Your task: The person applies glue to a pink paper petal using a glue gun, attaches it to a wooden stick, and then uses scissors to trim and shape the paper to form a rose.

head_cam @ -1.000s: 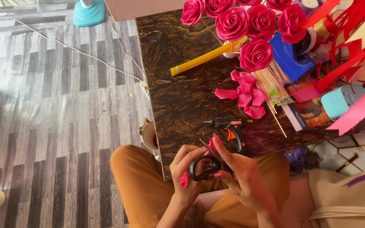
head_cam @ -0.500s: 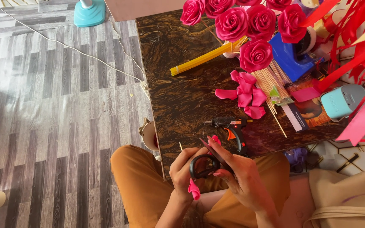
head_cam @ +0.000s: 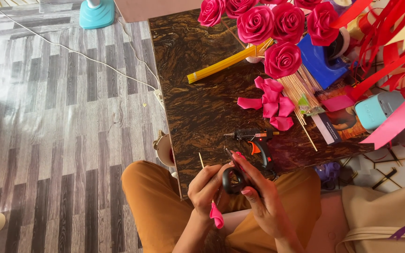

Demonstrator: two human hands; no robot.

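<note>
Looking down from the head camera: the person is sitting at the near edge of a dark marbled tabletop (head_cam: 198, 107), knees in mustard trousers poking out beneath it. Both hands are working low in the frame, just in front of the tabletop edge. The right hand (head_cam: 258, 197) is gripping black-handled scissors (head_cam: 234, 175), fingers curled through and around the loops, blades pointing up and away toward the tabletop. The left hand (head_cam: 206, 187) is closing around a thin stick (head_cam: 201, 160) with a pink petal (head_cam: 216, 215) dangling below the palm; the hands are touching at the scissors.

Just beyond the scissors, a black glue gun (head_cam: 255, 137) with an orange trigger is lying on the tabletop, nozzle pointing left. Further back, loose pink petals (head_cam: 272, 103) are sitting in a small heap beside a fan of bamboo sticks (head_cam: 301, 91). Finished pink roses (head_cam: 268, 28) are crowding the far edge, with a yellow bundle (head_cam: 226, 63) lying slantwise under them. A blue tape dispenser (head_cam: 322, 63) is standing to the right of the roses, red ribbons (head_cam: 390, 37) spilling over it. On the grey plank floor (head_cam: 48, 140) to the left, a white cable (head_cam: 71, 54) is trailing toward the tabletop.
</note>
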